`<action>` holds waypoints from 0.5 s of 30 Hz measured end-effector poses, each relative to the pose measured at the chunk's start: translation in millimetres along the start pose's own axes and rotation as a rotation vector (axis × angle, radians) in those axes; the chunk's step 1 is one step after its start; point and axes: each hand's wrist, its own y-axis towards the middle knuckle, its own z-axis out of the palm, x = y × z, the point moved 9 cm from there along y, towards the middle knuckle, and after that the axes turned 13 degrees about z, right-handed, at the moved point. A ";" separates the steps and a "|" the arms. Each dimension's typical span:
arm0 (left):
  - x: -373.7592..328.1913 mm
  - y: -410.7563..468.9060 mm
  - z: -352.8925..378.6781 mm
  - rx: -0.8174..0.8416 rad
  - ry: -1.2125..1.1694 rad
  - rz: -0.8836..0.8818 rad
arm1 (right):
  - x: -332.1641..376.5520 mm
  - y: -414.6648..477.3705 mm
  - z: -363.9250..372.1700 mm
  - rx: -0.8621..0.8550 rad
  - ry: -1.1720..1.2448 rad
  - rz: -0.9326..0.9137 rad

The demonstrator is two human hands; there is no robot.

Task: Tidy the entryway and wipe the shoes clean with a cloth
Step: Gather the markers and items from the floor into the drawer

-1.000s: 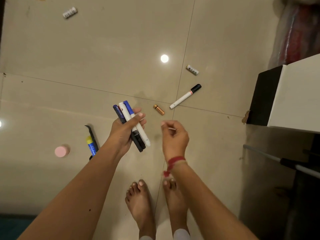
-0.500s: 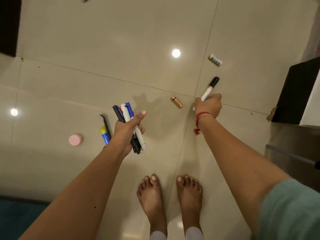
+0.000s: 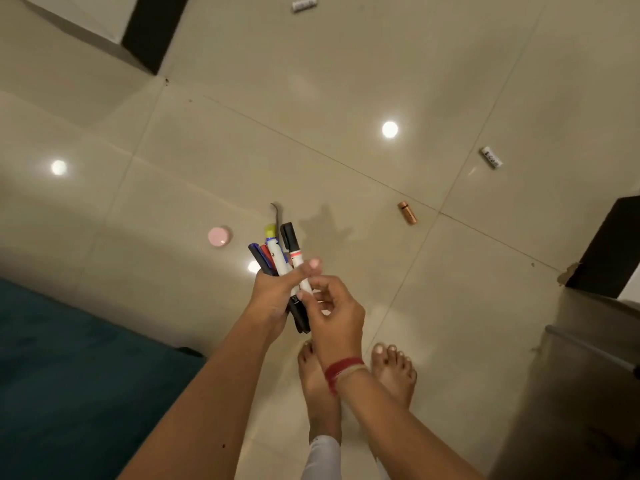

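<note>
My left hand (image 3: 273, 297) has its fingers clamped round the marker bundle (image 3: 276, 261); my right hand (image 3: 337, 313) pinches the black-capped white marker (image 3: 296, 259) against that bundle.

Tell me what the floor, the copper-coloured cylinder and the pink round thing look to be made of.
Floor: glazed ceramic or polished stone tile, by its mirror-like light reflections and thin joint lines. Copper-coloured cylinder: metal or metallised plastic, by its shiny streak; I cannot tell which. Pink round thing: probably plastic, smooth and even in colour, with a dull sheen.
</note>
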 end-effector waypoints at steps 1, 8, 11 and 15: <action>0.9 -4.3 -9.0 -0.039 0.003 -0.005 | -2.8 -5.1 9.1 0.021 -0.037 -0.024; 15.2 -24.6 -64.3 -0.234 -0.051 0.033 | -26.4 -32.6 37.2 0.041 -0.244 -0.173; 11.9 -28.9 -70.8 -0.235 -0.028 0.072 | -31.9 -37.3 24.6 0.004 -0.292 -0.168; 0.3 -46.2 -72.8 -0.309 -0.092 0.029 | -29.7 -44.7 -3.0 -0.011 -0.319 -0.125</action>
